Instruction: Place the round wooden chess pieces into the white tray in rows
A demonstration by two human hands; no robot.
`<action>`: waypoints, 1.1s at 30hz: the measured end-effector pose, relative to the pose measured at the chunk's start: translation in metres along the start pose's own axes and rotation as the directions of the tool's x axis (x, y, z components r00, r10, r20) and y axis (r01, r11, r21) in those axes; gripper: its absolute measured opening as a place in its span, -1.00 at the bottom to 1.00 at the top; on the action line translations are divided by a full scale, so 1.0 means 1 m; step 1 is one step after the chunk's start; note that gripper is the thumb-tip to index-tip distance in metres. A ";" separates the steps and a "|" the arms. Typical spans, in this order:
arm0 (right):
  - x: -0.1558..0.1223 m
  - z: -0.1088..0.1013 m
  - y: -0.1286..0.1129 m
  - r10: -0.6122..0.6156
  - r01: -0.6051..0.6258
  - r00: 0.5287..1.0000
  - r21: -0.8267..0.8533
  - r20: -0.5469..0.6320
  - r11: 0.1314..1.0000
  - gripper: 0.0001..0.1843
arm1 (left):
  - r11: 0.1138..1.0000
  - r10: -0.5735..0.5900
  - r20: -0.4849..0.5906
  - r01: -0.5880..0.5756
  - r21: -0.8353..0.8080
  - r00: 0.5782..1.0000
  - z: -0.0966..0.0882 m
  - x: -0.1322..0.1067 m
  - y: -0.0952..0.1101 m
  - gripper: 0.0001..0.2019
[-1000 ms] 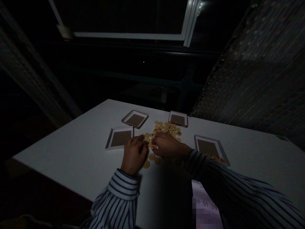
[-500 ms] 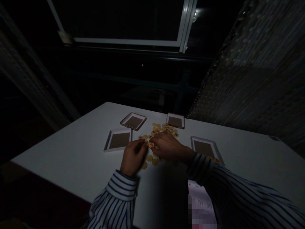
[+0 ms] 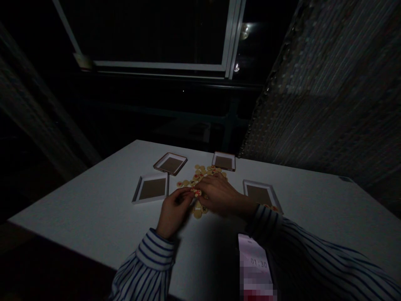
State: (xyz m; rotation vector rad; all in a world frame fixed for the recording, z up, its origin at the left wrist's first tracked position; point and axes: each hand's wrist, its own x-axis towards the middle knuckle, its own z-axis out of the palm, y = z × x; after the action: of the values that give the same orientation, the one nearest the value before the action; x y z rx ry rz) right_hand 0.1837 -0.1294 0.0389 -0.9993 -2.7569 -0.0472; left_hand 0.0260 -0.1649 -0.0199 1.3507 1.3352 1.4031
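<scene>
A heap of small round tan game pieces [image 3: 203,172], some with red marks, lies on the white table [image 3: 94,209]. My left hand [image 3: 173,209] is curled, its fingertips pinched near a red-marked piece [image 3: 197,192] at the heap's near edge. My right hand [image 3: 219,194] lies over the heap, fingers bent and meeting the left hand at that same piece. Which hand holds it I cannot make out. Both sleeves are striped blue and white.
Four shallow square trays ring the heap: near left [image 3: 151,188], far left [image 3: 170,163], far right [image 3: 223,161], near right [image 3: 261,195], the last with a few pieces at its near corner. A phone-like screen [image 3: 255,267] lies by my right forearm. Dark window behind.
Both hands have drawn slightly nearer to me and closer together over the pieces; the left fingers have pinched tighter. The camera has tilted, shifting the scene left and down.
</scene>
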 end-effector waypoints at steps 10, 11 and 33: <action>-0.018 -0.013 -0.002 0.035 -0.033 0.999 0.066 -0.025 0.997 -0.77 | 0.996 -0.073 0.048 0.075 -0.053 0.996 0.014 -0.006 0.011 -0.66; -0.020 -0.014 -0.001 0.035 -0.033 0.999 0.074 -0.026 0.997 -0.77 | 0.996 -0.076 0.054 0.079 -0.052 0.996 0.016 -0.007 0.013 -0.67; -0.086 -0.049 0.050 0.287 -0.249 0.947 0.234 -0.144 0.940 -0.68 | 0.999 -0.024 0.111 0.018 0.050 0.993 0.062 -0.008 0.033 -0.69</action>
State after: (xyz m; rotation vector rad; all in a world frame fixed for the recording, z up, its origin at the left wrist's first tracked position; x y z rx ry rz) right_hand 0.2883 -0.1501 0.0668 -1.2363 -2.3835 0.1897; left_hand 0.0928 -0.1672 0.0045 1.4221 1.3136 1.2689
